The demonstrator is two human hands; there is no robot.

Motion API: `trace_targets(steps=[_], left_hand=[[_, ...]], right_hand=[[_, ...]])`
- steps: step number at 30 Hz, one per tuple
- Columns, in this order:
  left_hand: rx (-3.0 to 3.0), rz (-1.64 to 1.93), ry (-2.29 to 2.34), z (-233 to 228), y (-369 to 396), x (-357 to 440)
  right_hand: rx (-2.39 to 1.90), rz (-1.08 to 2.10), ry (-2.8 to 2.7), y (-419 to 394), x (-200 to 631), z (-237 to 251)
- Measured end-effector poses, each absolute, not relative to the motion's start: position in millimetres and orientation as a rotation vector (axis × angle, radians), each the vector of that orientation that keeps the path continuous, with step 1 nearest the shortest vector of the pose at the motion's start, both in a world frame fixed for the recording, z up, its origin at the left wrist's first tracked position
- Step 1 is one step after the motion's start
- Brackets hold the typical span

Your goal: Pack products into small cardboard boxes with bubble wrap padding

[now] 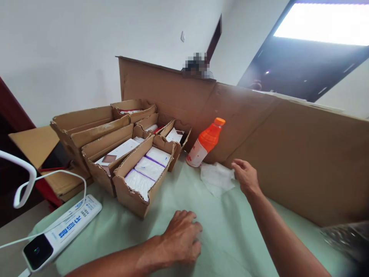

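Observation:
My left hand (181,236) rests knuckles-up on the pale green table cover (225,231), fingers curled under, nothing visible in it. My right hand (245,176) reaches forward and its fingertips touch the edge of a crumpled white tissue (216,179) lying on the cover. Just behind the tissue stands an orange drink bottle (205,143), leaning against a tall cardboard sheet (288,146). To the left of my hands sit several open cardboard trays; the nearest tray (135,194) holds white packets with purple seams (148,168).
A white power strip (62,229) with blue lettering and white cables lies at the front left. More cardboard boxes (86,127) stand behind the trays. A crinkled clear plastic bag (346,238) shows at the right edge. Someone's blurred head peeks over the cardboard sheet.

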State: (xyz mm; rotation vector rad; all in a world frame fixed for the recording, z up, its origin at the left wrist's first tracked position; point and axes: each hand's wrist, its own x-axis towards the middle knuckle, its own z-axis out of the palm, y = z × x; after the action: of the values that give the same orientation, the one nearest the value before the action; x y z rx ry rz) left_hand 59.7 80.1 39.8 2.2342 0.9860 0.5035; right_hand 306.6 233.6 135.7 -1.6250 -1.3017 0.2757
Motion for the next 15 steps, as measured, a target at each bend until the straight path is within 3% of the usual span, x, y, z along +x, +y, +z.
trace_targets(steps=[3,8,15], left_hand=[[2.277,0.635,0.985,39,104,63],[2.184,0.810,1.079,-2,134,63],[2.149,0.866,1.058,-17,139,62]], right_hand=[[-1.551,0.173,-1.483,242,274,157],[-1.421,-0.148,-2.092,272,179,198],[-1.552,0.116,-2.826,338,95,218]])
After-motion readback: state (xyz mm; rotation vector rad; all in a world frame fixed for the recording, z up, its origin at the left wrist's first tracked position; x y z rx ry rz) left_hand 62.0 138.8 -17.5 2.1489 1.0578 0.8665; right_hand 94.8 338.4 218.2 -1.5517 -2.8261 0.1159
